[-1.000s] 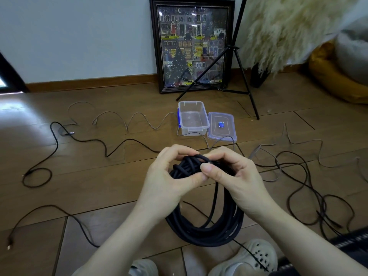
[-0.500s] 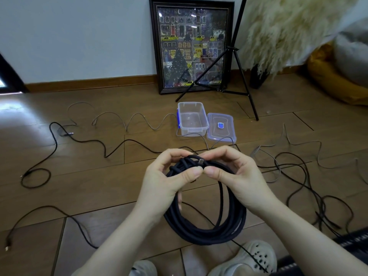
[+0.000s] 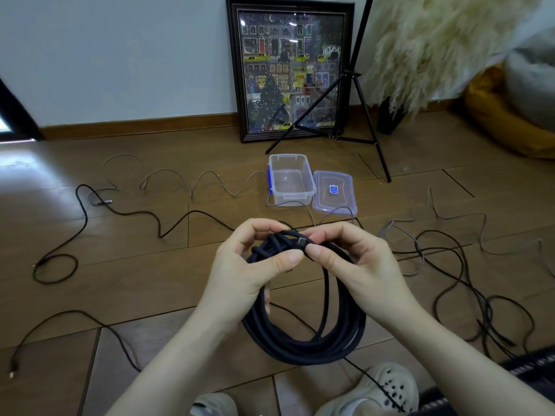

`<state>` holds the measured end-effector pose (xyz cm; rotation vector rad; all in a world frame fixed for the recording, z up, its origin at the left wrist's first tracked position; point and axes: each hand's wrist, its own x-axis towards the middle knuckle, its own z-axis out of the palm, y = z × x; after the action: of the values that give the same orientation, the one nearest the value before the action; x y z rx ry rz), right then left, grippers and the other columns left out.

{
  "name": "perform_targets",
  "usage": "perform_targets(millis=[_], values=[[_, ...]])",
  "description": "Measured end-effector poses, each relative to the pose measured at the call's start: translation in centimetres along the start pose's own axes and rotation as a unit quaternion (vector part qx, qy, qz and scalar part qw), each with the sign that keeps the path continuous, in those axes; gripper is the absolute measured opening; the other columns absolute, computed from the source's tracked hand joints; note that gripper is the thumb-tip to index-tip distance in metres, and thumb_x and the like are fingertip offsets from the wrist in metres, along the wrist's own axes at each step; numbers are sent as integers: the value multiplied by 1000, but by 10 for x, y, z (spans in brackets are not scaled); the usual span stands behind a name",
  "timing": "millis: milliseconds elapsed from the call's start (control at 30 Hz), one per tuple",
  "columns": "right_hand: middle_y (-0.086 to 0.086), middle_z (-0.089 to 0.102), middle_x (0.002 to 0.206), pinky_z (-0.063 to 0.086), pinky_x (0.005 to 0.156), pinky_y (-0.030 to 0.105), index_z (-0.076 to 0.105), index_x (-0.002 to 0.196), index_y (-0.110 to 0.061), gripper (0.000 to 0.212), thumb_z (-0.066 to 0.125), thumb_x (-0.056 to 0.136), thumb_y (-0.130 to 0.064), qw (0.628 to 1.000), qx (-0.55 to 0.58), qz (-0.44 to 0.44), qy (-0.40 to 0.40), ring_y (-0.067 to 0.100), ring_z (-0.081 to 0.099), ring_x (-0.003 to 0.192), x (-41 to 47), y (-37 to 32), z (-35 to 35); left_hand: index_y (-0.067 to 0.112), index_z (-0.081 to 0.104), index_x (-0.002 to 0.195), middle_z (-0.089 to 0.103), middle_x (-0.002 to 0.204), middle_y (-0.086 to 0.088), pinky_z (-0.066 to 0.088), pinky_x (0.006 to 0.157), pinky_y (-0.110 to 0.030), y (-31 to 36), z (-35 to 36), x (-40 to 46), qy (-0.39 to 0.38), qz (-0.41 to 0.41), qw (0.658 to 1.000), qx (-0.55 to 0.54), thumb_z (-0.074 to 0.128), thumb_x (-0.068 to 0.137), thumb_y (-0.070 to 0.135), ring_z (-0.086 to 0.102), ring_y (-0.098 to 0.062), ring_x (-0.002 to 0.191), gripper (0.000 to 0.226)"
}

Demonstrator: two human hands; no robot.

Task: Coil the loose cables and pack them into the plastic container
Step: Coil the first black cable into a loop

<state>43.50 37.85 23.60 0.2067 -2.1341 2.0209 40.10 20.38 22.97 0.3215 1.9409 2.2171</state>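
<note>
Coiled black braided cable (image 3: 303, 334) hung gripped by both the left hand (image 3: 252, 271) and right hand (image 3: 354, 265) over brown wood-plank floor (image 3: 150, 280); beyond them sat a clear rectangular plastic container (image 3: 291, 180).

I hold the coiled black cable (image 3: 303, 334) at its top with both hands; my left hand (image 3: 249, 274) grips the bundled loops, my right hand (image 3: 357, 265) pinches the connector end (image 3: 302, 242) against them; the coil hangs below my grip; just beyond my knuckles sit the open plastic container (image 3: 290, 181) and, touching its right side, the lid (image 3: 334, 192); loose cables (image 3: 99, 205) lie left and right of my hands.
</note>
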Motion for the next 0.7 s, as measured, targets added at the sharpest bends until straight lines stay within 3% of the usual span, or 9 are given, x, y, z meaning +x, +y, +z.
perform_targets(millis=[67,133,333,700], values=[[3,75,102,53,90,27,68,89,-11,11,68,81,-19,999,40,31,18,17,70,100,-2,1,4,27,69,92,68,96,-6,41,35,-18,0,-1,0,-5,-4,1000,27,86,65,25,50,-8,39,32],[4,76,101,54,86,24,67,88,-6,11,67,80,-13,994,78,57,42,16,71,97,-2,1,8,27,68,94,67,96,-2,44,33,-26,0,-3,-1,-15,-17,999,35,89,66,27,48,-12,37,35],[9,76,97,56,83,25,69,85,-3,16,70,73,-14,983,142,86,81,20,71,92,-2,-3,10,26,67,94,65,94,6,46,39,-30,5,-4,0,-30,-23,998,49,88,69,25,46,-20,37,33],[8,74,109,52,87,21,66,87,-7,16,69,75,-16,987,120,107,-13,21,69,106,-1,-5,2,32,62,80,63,86,11,43,34,-30,1,1,-3,20,-5,996,84,85,61,30,46,-18,32,30]])
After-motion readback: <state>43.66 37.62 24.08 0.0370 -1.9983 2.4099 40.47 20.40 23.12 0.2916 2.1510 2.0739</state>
